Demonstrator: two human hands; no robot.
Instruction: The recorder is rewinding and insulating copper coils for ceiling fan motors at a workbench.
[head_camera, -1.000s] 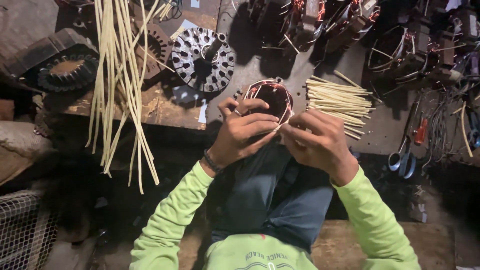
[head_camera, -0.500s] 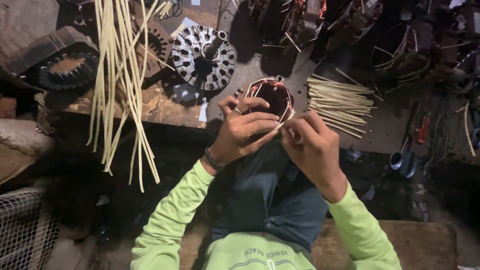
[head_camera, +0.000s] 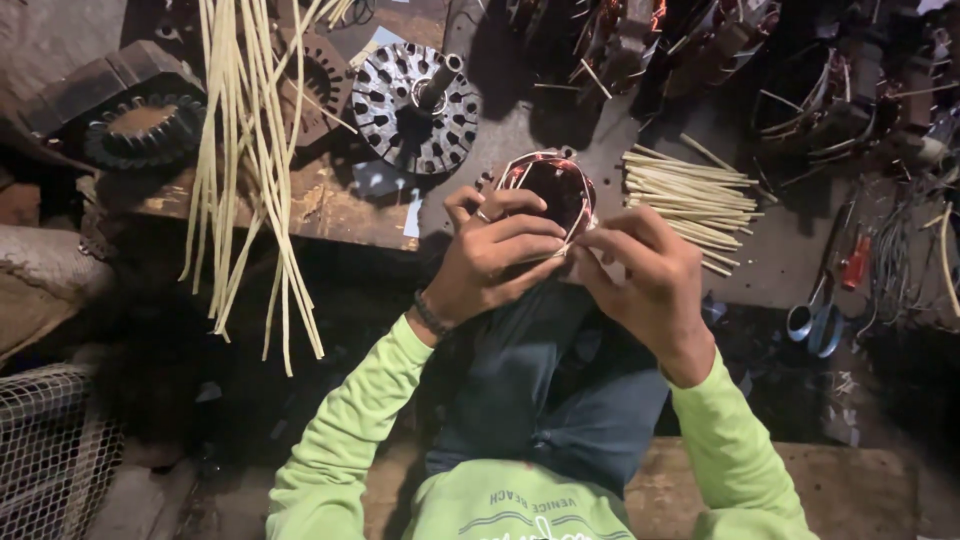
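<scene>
Left hand has its grip clamped round the coil-wound stator ring, held over the lap near the worktop edge for steadiness. Right hand pinches its rim, fingers together, working the winding. Pale sleeve sticks lie within reach.

No packages, signs or screens anywhere on the bench. Closest thing to a label: a couple of small pale paper scraps lying on the wooden board just below the round slotted metal disc, plain whitish-blue, irregular shape.
</scene>
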